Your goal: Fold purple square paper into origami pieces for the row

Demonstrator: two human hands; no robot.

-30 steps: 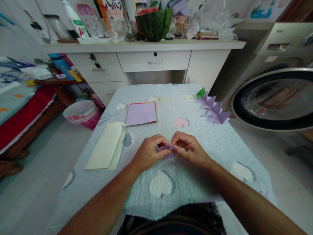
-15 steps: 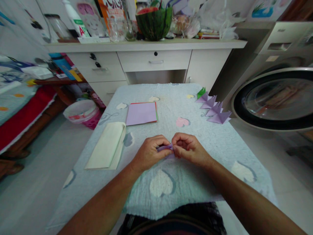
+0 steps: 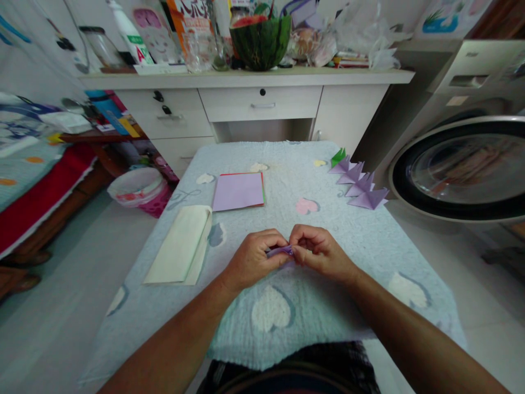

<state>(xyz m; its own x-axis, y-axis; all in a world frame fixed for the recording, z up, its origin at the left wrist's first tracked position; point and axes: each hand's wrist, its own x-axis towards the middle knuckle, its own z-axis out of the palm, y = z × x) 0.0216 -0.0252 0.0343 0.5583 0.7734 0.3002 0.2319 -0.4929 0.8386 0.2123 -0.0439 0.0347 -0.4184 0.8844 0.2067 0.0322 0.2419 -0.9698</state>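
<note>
Both my hands meet at the middle of the table over a small folded purple paper (image 3: 279, 251). My left hand (image 3: 252, 259) pinches its left end with curled fingers. My right hand (image 3: 319, 251) pinches its right end, fingers closed and bent. Most of the paper is hidden between my fingertips. Beyond the hands lies a flat stack of coloured paper sheets (image 3: 238, 191) with a purple sheet on top. Several folded purple pieces (image 3: 360, 185) sit in a row at the table's right edge, with a green one (image 3: 338, 156) at the far end.
A light blue cloth with heart shapes (image 3: 287, 306) covers the table. A cream folded sheet (image 3: 180, 244) lies at the left. Behind stands a white desk (image 3: 254, 104) with a halved watermelon (image 3: 259, 41). A washing machine door (image 3: 463, 164) is at right, a pink bin (image 3: 137, 191) at left.
Both hands have sunk slightly toward the table and stayed closed on the purple paper. Nothing else on the table has moved.
</note>
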